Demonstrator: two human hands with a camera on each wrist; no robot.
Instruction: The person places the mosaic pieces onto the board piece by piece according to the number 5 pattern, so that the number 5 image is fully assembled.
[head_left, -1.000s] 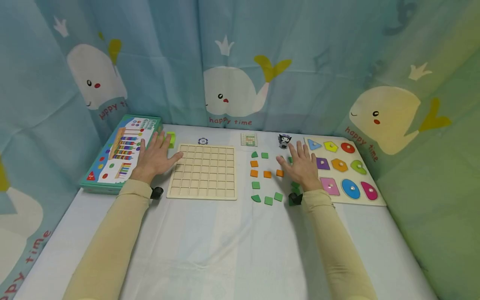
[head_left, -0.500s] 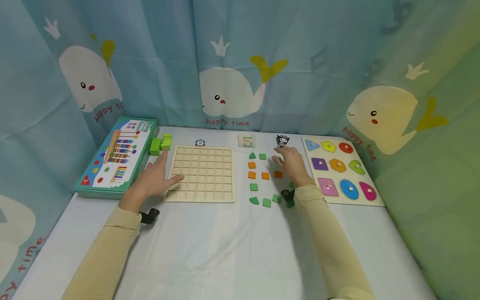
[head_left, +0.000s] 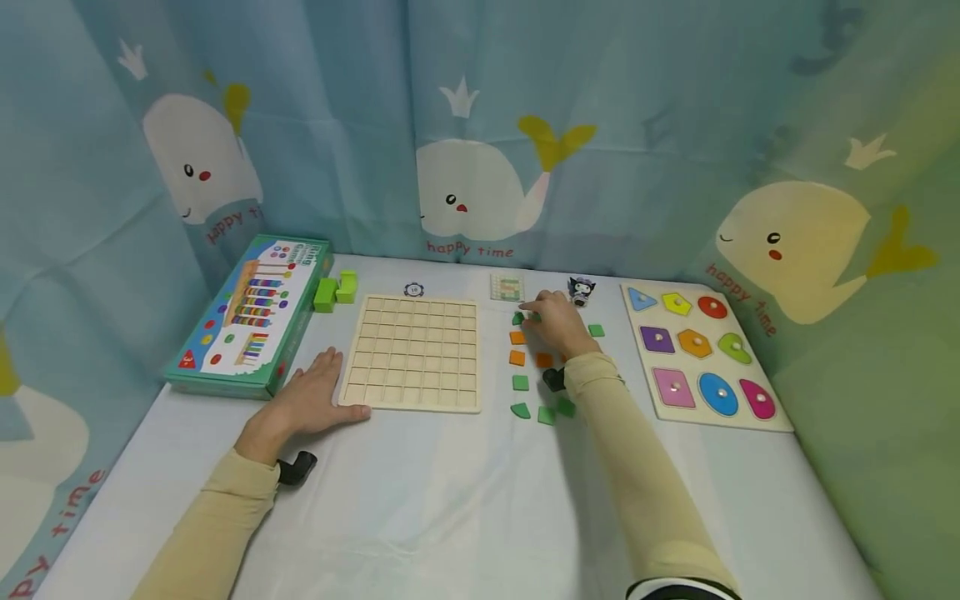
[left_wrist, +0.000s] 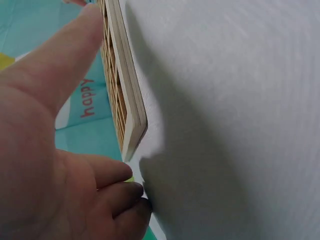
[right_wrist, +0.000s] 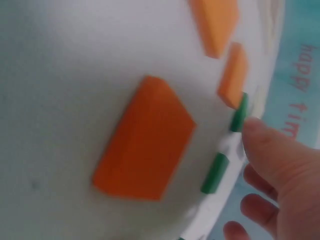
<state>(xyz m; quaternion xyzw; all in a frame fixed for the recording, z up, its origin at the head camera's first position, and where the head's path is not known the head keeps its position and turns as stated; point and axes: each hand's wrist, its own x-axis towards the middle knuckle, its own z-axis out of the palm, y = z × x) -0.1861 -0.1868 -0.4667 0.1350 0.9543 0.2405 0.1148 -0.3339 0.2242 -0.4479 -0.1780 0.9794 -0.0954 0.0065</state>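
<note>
A wooden grid board (head_left: pixel 412 354) lies flat on the table. My left hand (head_left: pixel 303 400) is at its front left corner, fingers spread, the thumb pointing along the front edge. In the left wrist view the thumb (left_wrist: pixel 60 60) overlaps the board's side (left_wrist: pixel 131 95), and the hand holds nothing. My right hand (head_left: pixel 555 321) reaches over the small tiles, its fingertips right at a green quarter-round tile (head_left: pixel 517 318) at the back. In the right wrist view the thumb tip is right beside a green tile (right_wrist: pixel 239 114), with the other fingers loosely bent.
Orange tiles (head_left: pixel 517 357) and more green tiles (head_left: pixel 521 382) lie right of the board. A small pattern card (head_left: pixel 507 288), a round token (head_left: pixel 413 289) and a figurine (head_left: pixel 581 291) stand behind. Left are light green blocks (head_left: pixel 325 296) and a game box (head_left: pixel 247 317); right, a shape puzzle (head_left: pixel 693 346).
My left hand has drawn back from beside the game box to the board's front left corner. The right hand has moved left across the tiles, its fingers bending toward the quarter-round tile.
</note>
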